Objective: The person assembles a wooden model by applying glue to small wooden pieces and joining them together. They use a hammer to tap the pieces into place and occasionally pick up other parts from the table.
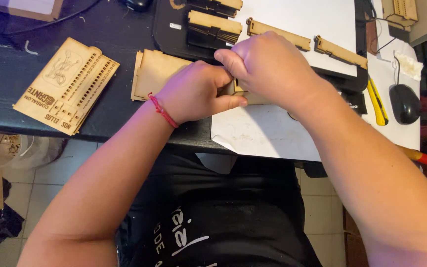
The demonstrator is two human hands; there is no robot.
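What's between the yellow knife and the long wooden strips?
In the head view, only bare white paper lies between the yellow utility knife and the wooden strips.

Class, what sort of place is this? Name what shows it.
Probably a home hobby desk: laser-cut wooden panels, a yellow utility knife and a computer mouse lie around both hands.

Left hand [196, 91] and right hand [268, 66] pressed together over small wooden piece [236, 88], mostly hidden by fingers. Red string bracelet [163, 111] on left wrist. Flat plywood panel [151, 74] just left of hands, partly under left hand. Engraved slotted plywood sheet [67, 84] well apart, on dark table [6, 74]. White paper [263, 133] beneath hands. Two notched wooden strips [307, 42] on white sheet beyond. Yellow utility knife [377, 101] beside black mouse [404, 103], right.
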